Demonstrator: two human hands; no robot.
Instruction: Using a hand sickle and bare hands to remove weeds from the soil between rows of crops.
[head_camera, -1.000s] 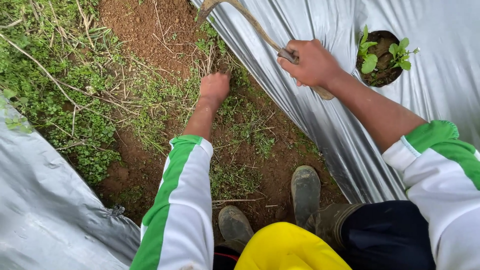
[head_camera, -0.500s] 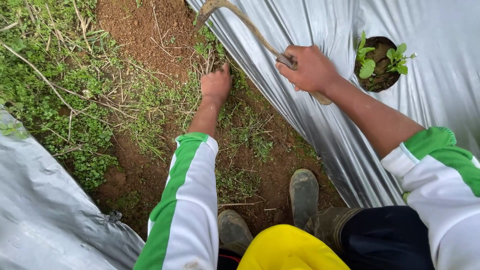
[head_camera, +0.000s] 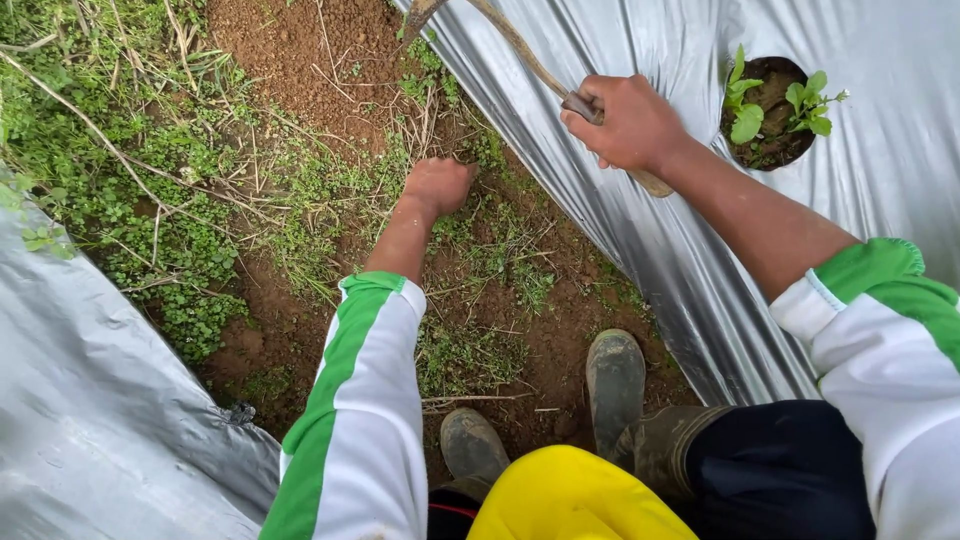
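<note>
The left hand (head_camera: 438, 185) is clamping its grip on weeds (head_camera: 470, 215) in the furrow while the right hand (head_camera: 630, 125) is gripping a curved sickle (head_camera: 520, 55), apparently mid-weeding.

A weedy reddish soil furrow (head_camera: 300, 60) runs between silver plastic mulch sheets (head_camera: 90, 420) in daylight.

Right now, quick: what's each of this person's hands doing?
Left hand: closed, gripping a tuft of green weeds in the brown soil furrow.
Right hand: closed around the wooden handle of a curved metal sickle, above the silver plastic mulch sheet.
</note>
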